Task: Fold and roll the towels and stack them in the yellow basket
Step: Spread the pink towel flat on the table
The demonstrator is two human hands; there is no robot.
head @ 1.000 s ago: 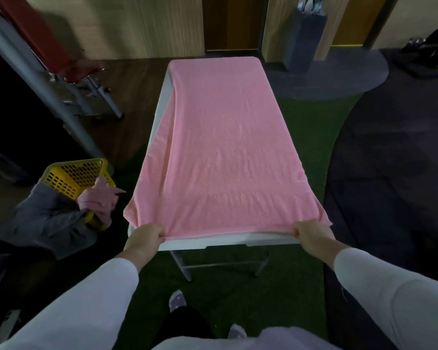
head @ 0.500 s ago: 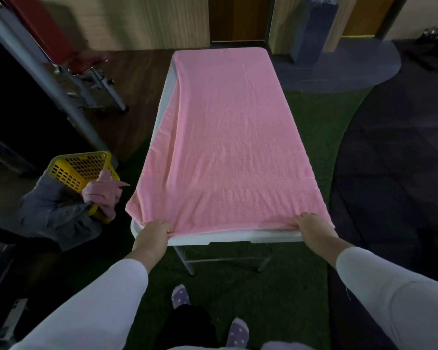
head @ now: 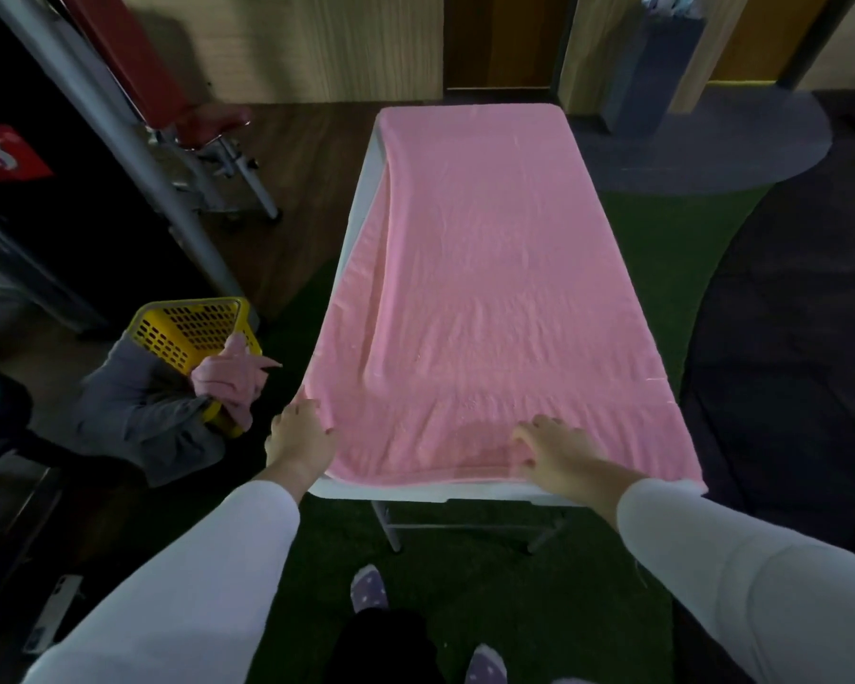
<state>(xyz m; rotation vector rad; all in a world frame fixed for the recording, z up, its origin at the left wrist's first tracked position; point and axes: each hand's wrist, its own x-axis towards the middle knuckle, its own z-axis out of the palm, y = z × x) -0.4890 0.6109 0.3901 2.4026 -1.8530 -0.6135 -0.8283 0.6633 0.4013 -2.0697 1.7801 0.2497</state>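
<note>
Head view: the pink towel (head: pixel 489 288) lies spread along the white table (head: pixel 415 492), its left side hanging over. Right hand (head: pixel 559 451) presses flat near the front hem, fingers spread. Left hand (head: pixel 299 436) meets the towel's left edge (pinching or only touching, can't tell). Yellow basket (head: pixel 193 328) sits on the floor, left.

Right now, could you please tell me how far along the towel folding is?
Done: the pink towel lies spread on the table. In hand: left hand touches its near-left edge, right hand rests flat on its near edge. Left: folding, rolling, and stacking in the yellow basket.
</note>
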